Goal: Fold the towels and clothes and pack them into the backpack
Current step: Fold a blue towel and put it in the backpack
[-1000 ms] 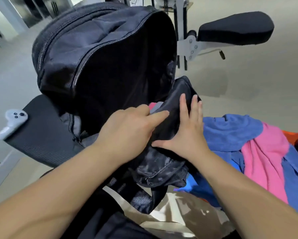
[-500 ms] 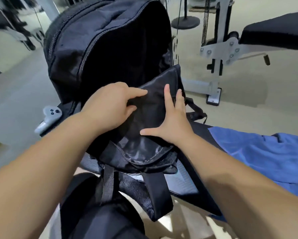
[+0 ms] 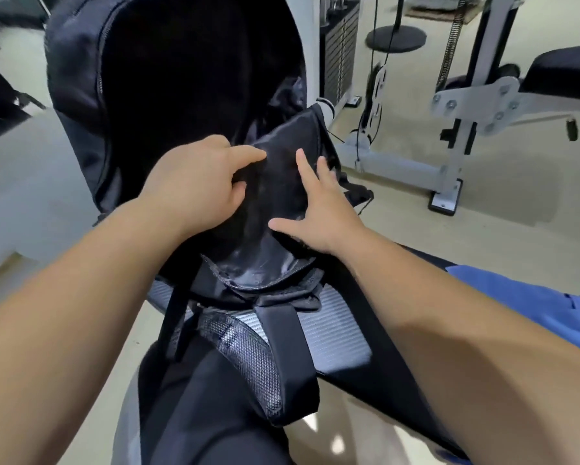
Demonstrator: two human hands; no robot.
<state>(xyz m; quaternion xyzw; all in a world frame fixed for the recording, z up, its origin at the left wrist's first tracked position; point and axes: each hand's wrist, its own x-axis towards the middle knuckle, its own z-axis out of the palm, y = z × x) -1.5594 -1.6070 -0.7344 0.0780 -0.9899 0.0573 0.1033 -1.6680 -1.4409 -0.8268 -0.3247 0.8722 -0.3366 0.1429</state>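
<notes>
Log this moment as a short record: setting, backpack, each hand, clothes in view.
setting: gym floor, weight machine behind
backpack: black, upright on a padded bench, main compartment unzipped and gaping
left hand: fingers curled on the dark inner flap
right hand: flat, fingers spread, pressing the same flap
clothes: blue cloth on the bench at right, not packed

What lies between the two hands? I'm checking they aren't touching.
In the head view, only black backpack fabric separates the left hand and right hand.

- Place: gym.
- Weight stack (image 3: 340,58), top centre.
- Cable (image 3: 375,45) beside it.
- Padded bench (image 3: 563,73) on white steel frame (image 3: 463,105), upper right.
- Pale floor (image 3: 483,236).
</notes>
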